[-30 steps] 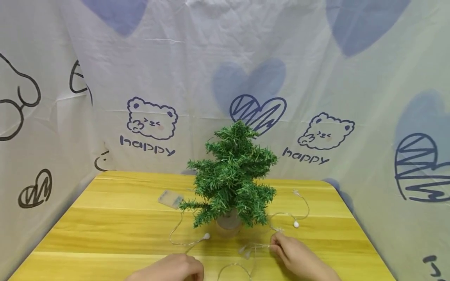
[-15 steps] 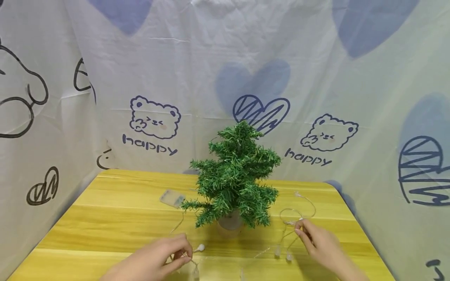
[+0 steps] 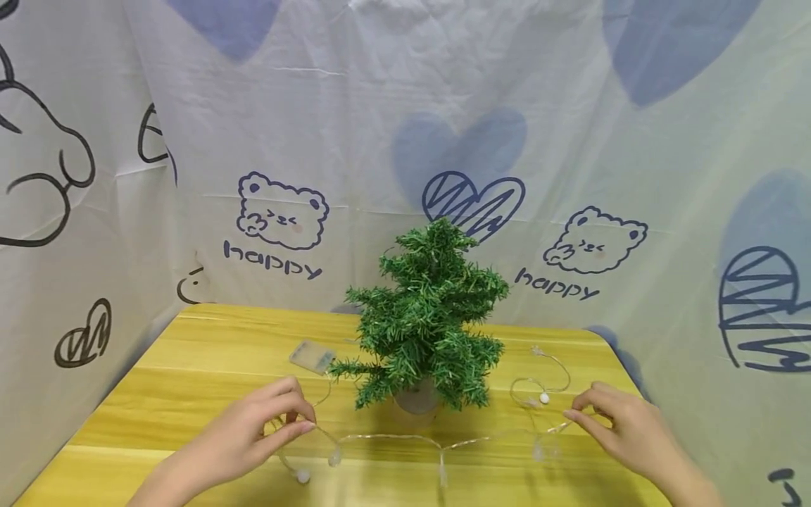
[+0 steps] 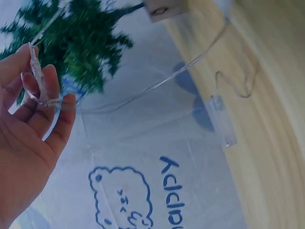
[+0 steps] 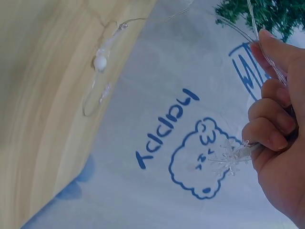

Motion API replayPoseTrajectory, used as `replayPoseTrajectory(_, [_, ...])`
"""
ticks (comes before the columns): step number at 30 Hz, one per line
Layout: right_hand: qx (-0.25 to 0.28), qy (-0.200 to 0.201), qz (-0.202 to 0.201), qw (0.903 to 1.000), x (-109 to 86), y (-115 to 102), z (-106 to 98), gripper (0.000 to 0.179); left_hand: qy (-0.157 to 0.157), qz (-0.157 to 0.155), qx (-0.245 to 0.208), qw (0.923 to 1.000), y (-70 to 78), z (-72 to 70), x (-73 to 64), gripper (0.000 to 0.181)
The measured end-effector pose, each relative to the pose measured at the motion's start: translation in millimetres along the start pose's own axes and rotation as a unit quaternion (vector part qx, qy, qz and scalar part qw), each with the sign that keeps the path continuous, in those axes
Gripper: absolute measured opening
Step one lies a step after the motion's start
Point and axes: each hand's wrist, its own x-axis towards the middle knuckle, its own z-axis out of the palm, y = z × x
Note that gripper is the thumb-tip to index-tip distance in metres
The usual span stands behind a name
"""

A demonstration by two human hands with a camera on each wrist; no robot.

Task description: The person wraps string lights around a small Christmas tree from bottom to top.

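I had the light string [image 3: 393, 436] stretched between my hands in front of the small green tree [image 3: 431, 317], its middle sagging a little and clear bulbs hanging from it. My left hand [image 3: 253, 429] was partly curled, the strand caught between thumb and fingers; a white ball bulb [image 3: 303, 477] dangled below it. My right hand [image 3: 627, 422] pinched the strand between thumb and forefinger, the other fingers folded in, with a clear snowflake piece [image 5: 231, 157] poking out beneath them. Behind my left hand, a flat, clear battery case [image 3: 310, 357] lay on the table [image 3: 127, 429], a wire leading from it; I couldn't make out its contents. The tree stood upright in a pale, pot-like base [image 3: 418, 398], whose inside was hidden. More of the string lay looped at the tree's right.
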Motion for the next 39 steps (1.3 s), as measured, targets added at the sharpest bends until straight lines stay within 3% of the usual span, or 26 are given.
replayPoseTrajectory(7, [0.001,0.03,0.033,0.999,-0.2,4.0,-9.8,0.031,0.031,-0.025,-0.068,0.9969,6.1,-13.2,7.7,0.031])
replayPoseTrajectory(13, [0.003,0.065,0.043,0.997,-0.7,7.2,-15.8,0.019,0.08,0.026,-0.085,0.9928,8.4,-14.6,17.6,0.04])
replayPoseTrajectory(15, [0.001,0.071,0.046,0.9964,-1.2,8.2,-17.4,0.018,0.093,0.032,-0.079,0.992,7.6,-14.9,21.5,0.039])
replayPoseTrajectory(22, [-0.018,0.085,0.052,0.9949,1.3,14.0,-20.3,0.014,0.093,-0.038,-0.014,0.9949,2.2,-12.7,34.0,0.026])
replayPoseTrajectory(31, [-0.03,0.089,0.068,0.9932,16.5,30.7,-20.1,0.011,0.11,-0.058,0.06,0.9904,-5.7,-1.7,48.4,0.017])
replayPoseTrajectory(35, [-0.025,0.079,0.092,0.9923,23.5,39.0,-16.8,0.008,0.098,-0.074,0.069,0.99,-12.5,1.2,52.9,0.012])
replayPoseTrajectory(39, [-0.001,0.044,0.132,0.9903,32.1,42.0,-12.6,0.007,0.07,-0.089,0.063,0.9916,-17.0,4.5,59.4,0.011])
